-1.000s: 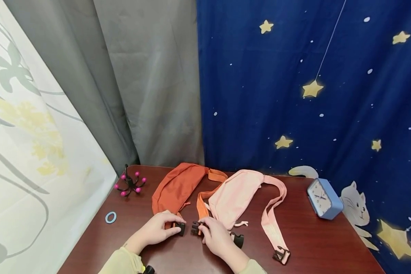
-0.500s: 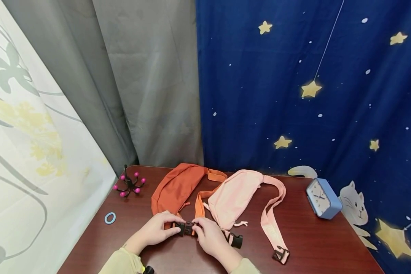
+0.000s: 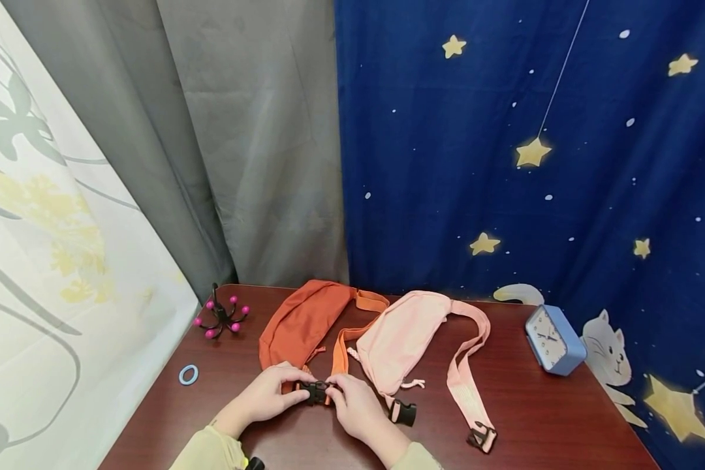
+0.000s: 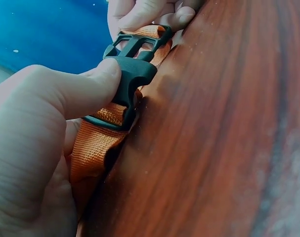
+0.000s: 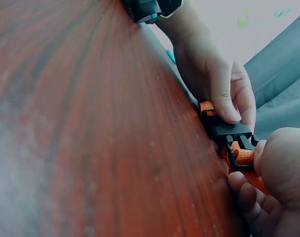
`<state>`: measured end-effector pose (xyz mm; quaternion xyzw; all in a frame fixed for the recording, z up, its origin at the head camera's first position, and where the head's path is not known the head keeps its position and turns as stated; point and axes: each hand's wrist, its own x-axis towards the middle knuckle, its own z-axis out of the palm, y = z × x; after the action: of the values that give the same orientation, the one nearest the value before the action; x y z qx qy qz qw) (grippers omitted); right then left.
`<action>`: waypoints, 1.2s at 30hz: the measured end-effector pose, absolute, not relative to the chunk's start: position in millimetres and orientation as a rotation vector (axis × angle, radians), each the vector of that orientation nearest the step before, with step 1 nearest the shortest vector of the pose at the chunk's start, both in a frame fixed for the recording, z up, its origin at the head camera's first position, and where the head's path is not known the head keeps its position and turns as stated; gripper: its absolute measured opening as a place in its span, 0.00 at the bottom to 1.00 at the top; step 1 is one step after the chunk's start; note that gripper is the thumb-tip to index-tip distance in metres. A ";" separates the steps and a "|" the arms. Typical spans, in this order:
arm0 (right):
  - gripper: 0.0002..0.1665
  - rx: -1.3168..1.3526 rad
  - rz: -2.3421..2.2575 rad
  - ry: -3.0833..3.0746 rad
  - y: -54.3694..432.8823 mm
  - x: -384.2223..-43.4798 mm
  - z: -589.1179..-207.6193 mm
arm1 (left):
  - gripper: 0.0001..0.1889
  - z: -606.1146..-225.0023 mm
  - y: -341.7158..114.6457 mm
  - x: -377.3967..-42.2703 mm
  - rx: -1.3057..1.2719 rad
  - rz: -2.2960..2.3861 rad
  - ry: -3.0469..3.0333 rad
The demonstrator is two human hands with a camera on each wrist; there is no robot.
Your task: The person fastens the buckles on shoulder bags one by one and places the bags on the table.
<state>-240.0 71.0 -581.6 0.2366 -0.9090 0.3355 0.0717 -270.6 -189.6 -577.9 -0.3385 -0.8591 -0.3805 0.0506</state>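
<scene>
My left hand point(image 3: 273, 395) pinches the black socket half point(image 4: 132, 81) of a side-release buckle, its thumb flat on top. Opposite it, my right hand point(image 3: 355, 401) pinches the pronged half point(image 5: 233, 157) by its strap end. The prongs sit in the socket's mouth, with part of their frame still showing in the left wrist view. Orange webbing point(image 4: 93, 148) runs through both halves. It belongs to the rust-orange waist bag point(image 3: 305, 320), which lies just beyond my left hand. The buckle is held low, close over the table point(image 5: 115, 148).
Right of the orange strap lies a pink waist bag point(image 3: 402, 339), its black socket buckle point(image 3: 403, 412) near my right wrist. Its other buckle end point(image 3: 482, 436) lies further right. A blue clock point(image 3: 555, 339), a blue ring point(image 3: 188, 374) and a black rack with pink knobs point(image 3: 221, 315) stand about.
My right hand has moved left with the pronged half, bringing it from apart into the socket half. My left hand has stayed nearly still.
</scene>
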 end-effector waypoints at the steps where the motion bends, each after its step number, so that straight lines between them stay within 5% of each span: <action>1: 0.07 0.712 1.003 -2.734 71.1 -239.9 -581.3 | 0.11 -578.2 -189.7 -270.9 -1.029 -1.163 -2.612; 20: 0.08 0.735 1.030 -2.669 61.4 -239.8 -585.3 | 0.11 -581.1 -190.8 -271.6 -1.065 -1.168 -2.564; 36: 0.19 0.553 1.645 -2.592 54.2 -240.6 -590.0 | 0.11 -581.2 -189.5 -269.6 -0.997 -1.183 -2.617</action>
<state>-240.6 54.2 -590.0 0.1772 -0.8309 0.5273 0.0114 -269.6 -189.5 -581.2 -0.3276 -0.8597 -0.3887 0.0506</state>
